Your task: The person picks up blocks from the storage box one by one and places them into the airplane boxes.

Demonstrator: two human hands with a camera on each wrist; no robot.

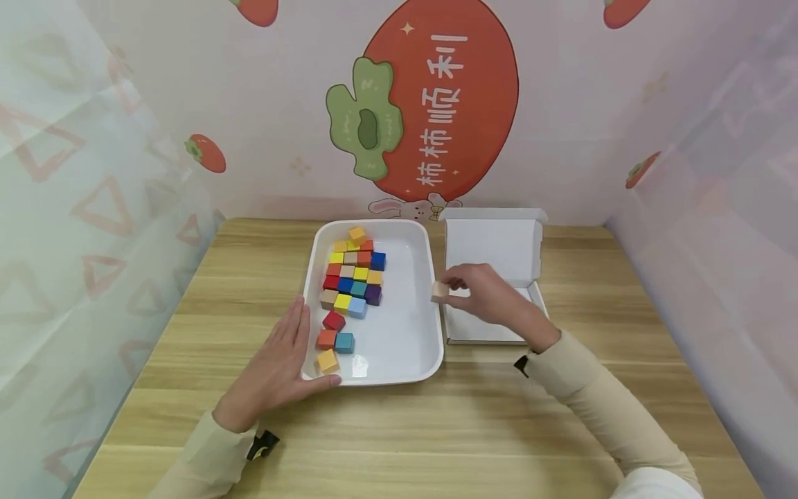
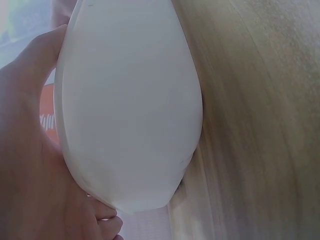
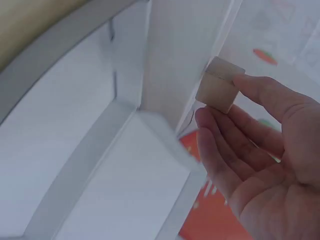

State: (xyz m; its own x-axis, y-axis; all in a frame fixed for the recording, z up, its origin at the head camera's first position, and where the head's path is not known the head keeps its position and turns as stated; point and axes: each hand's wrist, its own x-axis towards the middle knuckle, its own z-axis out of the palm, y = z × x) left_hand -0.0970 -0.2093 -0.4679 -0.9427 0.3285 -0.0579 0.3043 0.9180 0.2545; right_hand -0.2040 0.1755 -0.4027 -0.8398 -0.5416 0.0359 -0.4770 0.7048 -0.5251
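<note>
My right hand (image 1: 489, 294) pinches a plain wood cube (image 1: 439, 292) between thumb and fingertips, above the gap between tray and box. The right wrist view shows the same wood cube (image 3: 219, 86) at the fingertips. A white tray (image 1: 405, 346) holds several coloured cubes, mostly in rows along its left half. My left hand (image 1: 277, 364) rests against the tray's near left corner, fingers straight along the side and thumb on the front rim. Close up, the left wrist view shows the tray's outer wall (image 2: 130, 100). An open white box (image 1: 474, 327) stands under my right hand.
The box's raised lid (image 1: 489, 249) leans back toward the patterned backdrop (image 1: 268, 173). Inside the tray, a yellow-orange cube (image 1: 357, 235) sits on top of others at the far end. Bare wood tabletop (image 1: 436, 436) lies in front of the tray.
</note>
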